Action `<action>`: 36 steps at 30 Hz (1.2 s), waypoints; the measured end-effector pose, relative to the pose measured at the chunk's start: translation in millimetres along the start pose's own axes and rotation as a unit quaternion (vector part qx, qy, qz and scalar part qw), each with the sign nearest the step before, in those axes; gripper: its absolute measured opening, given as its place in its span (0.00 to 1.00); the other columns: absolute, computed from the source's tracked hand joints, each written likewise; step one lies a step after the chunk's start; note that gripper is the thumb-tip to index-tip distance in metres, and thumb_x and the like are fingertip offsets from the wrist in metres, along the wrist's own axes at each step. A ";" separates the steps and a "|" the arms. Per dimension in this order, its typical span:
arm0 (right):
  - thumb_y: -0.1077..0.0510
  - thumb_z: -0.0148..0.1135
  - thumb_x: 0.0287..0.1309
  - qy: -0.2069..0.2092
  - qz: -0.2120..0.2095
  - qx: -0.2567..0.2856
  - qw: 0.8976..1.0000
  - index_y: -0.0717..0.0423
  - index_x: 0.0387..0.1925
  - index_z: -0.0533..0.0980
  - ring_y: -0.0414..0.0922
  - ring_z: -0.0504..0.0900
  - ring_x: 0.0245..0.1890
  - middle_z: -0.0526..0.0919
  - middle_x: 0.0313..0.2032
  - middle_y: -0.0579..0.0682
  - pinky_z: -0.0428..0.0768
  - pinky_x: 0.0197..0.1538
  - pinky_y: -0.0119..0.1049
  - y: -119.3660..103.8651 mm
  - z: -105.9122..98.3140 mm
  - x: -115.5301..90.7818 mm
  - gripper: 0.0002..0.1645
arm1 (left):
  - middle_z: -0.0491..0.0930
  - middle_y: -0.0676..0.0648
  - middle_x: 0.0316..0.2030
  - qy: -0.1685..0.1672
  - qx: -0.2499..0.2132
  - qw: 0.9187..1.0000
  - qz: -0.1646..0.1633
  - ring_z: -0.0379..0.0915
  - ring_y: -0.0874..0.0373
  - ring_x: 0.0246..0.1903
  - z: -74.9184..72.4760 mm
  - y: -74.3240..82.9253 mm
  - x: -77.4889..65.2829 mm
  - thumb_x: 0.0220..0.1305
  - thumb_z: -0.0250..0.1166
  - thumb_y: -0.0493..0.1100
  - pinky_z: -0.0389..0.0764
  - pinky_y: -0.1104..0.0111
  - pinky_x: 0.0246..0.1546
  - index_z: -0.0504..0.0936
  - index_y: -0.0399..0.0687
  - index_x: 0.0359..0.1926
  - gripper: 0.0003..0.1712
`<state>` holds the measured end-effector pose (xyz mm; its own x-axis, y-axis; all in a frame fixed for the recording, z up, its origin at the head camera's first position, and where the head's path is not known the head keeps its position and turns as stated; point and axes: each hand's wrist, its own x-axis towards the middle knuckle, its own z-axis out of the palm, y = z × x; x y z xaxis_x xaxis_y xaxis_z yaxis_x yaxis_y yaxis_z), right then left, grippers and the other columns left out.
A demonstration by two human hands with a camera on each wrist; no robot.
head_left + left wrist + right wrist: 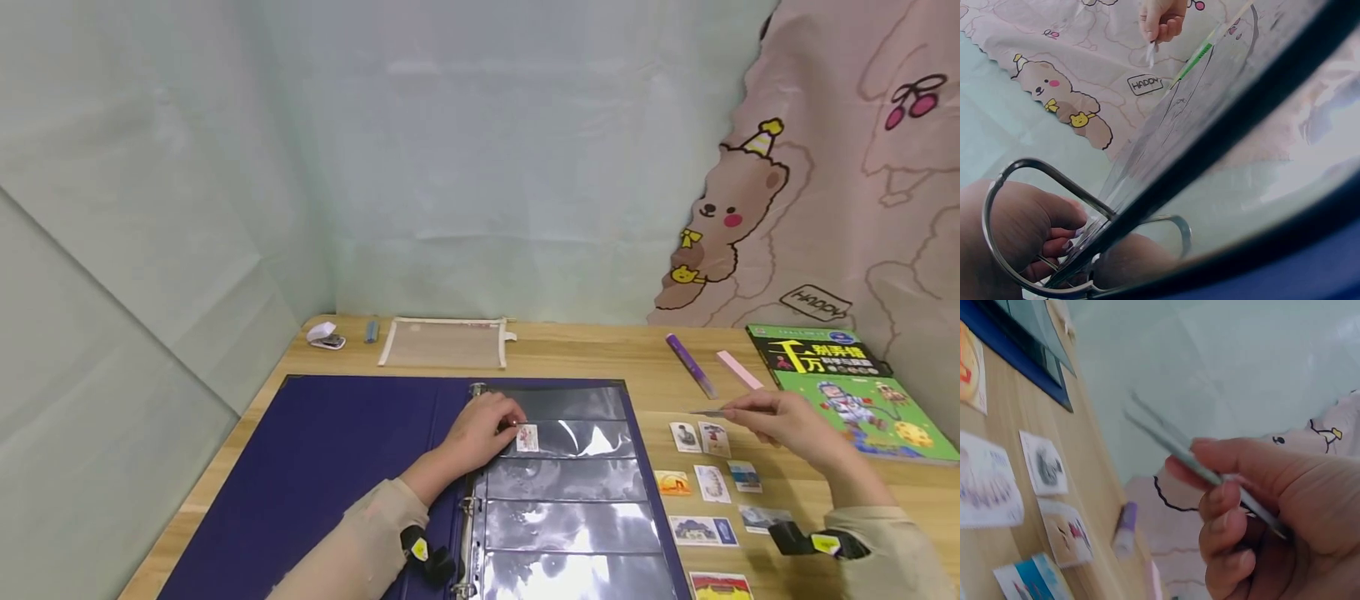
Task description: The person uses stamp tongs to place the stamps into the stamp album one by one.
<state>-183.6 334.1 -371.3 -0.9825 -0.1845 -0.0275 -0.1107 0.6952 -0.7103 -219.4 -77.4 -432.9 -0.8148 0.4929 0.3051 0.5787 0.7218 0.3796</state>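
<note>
A dark blue ring binder [337,467] lies open, with a clear pocket page [555,479] on its right side. At the second pocket row, the bent thumb and fingers of my left hand [480,429] touch the left edge of a small stamp [528,438]. Whether they pinch the stamp or the pocket film cannot be told. In the left wrist view a metal binder ring [1029,164] partly covers that hand. My right hand [783,425] pinches metal tweezers [1175,450] above the table's right side. The tweezers' tips stand apart, with nothing visible between them.
Several loose stamps [711,483] lie right of the binder. A purple pen-like stick [690,365], a pink strip [738,369] and a green book [862,400] lie farther right. Behind the binder are a mesh pouch [442,343] and a small white stapler-like thing [325,335].
</note>
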 end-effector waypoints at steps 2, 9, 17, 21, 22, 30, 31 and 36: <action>0.51 0.54 0.59 0.000 0.011 -0.022 1.000 0.64 0.41 0.77 0.37 0.64 0.14 0.66 0.15 0.41 0.65 0.18 0.33 1.1 -3.1 -0.9 0.20 | 0.75 0.56 0.28 -0.002 0.002 1.000 -0.003 0.68 0.63 0.33 0.3 -0.3 0.0 0.54 0.63 0.42 0.69 0.67 0.41 0.79 0.56 0.33 0.04; 0.48 0.55 0.58 -0.009 0.041 -0.081 0.996 0.62 0.41 0.78 0.36 0.64 0.15 0.69 0.17 0.44 0.66 0.19 0.31 3.4 -8.0 -2.9 0.21 | 0.75 0.57 0.28 0.001 0.002 1.000 -0.004 0.68 0.63 0.33 1.2 -0.2 0.5 0.53 0.63 0.42 0.69 0.67 0.41 0.79 0.56 0.33 0.04; 0.47 0.54 0.58 -0.029 0.075 -0.108 0.991 0.63 0.43 0.77 0.37 0.65 0.18 0.73 0.22 0.48 0.66 0.21 0.30 8.1 -11.7 -5.9 0.23 | 0.75 0.55 0.29 0.000 0.001 1.000 0.002 0.68 0.63 0.33 -0.7 0.2 1.3 0.53 0.64 0.43 0.68 0.67 0.40 0.79 0.55 0.33 0.05; 0.47 0.54 0.58 -0.039 0.084 -0.100 0.991 0.63 0.43 0.77 0.37 0.65 0.18 0.72 0.21 0.47 0.65 0.20 0.30 11.6 -11.0 -5.9 0.23 | 0.75 0.55 0.29 -0.002 0.001 1.000 -0.002 0.68 0.63 0.33 -0.2 0.3 1.1 0.52 0.64 0.43 0.68 0.67 0.41 0.79 0.55 0.33 0.05; 0.48 0.54 0.58 -0.041 0.084 -0.098 0.991 0.63 0.43 0.77 0.37 0.65 0.17 0.72 0.20 0.47 0.65 0.20 0.30 12.5 -10.8 -5.4 0.23 | 0.75 0.56 0.29 -0.004 0.001 1.000 -0.004 0.68 0.63 0.33 -0.2 0.3 0.9 0.52 0.64 0.44 0.68 0.67 0.41 0.79 0.56 0.33 0.06; 0.51 0.54 0.58 -0.055 0.082 -0.076 0.992 0.64 0.42 0.78 0.36 0.64 0.15 0.71 0.17 0.47 0.65 0.19 0.30 18.2 -9.5 -1.9 0.21 | 0.75 0.56 0.29 -0.004 0.000 1.000 0.005 0.68 0.63 0.34 -0.5 -0.7 0.5 0.52 0.65 0.46 0.68 0.68 0.41 0.79 0.56 0.33 0.06; 0.51 0.54 0.58 -0.057 0.084 -0.073 0.992 0.65 0.42 0.78 0.36 0.64 0.15 0.71 0.17 0.47 0.65 0.19 0.30 18.7 -9.4 -1.5 0.21 | 0.75 0.56 0.29 -0.003 0.001 1.000 0.008 0.68 0.63 0.34 -0.6 -0.8 0.4 0.52 0.65 0.46 0.68 0.68 0.41 0.78 0.56 0.33 0.06; 0.50 0.54 0.58 -0.068 0.093 -0.064 0.991 0.64 0.42 0.77 0.37 0.66 0.17 0.73 0.19 0.47 0.66 0.21 0.30 20.6 -7.7 -0.7 0.21 | 0.75 0.56 0.29 -0.006 -0.001 1.000 0.009 0.68 0.63 0.34 -1.4 -0.3 -0.1 0.52 0.65 0.45 0.68 0.67 0.41 0.78 0.55 0.34 0.06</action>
<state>-186.3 353.9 -380.5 -0.9595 -0.1308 -0.2494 0.0431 0.8069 -0.5890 -219.4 -78.4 -431.9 -0.8052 0.5107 0.3015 0.5926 0.7122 0.3763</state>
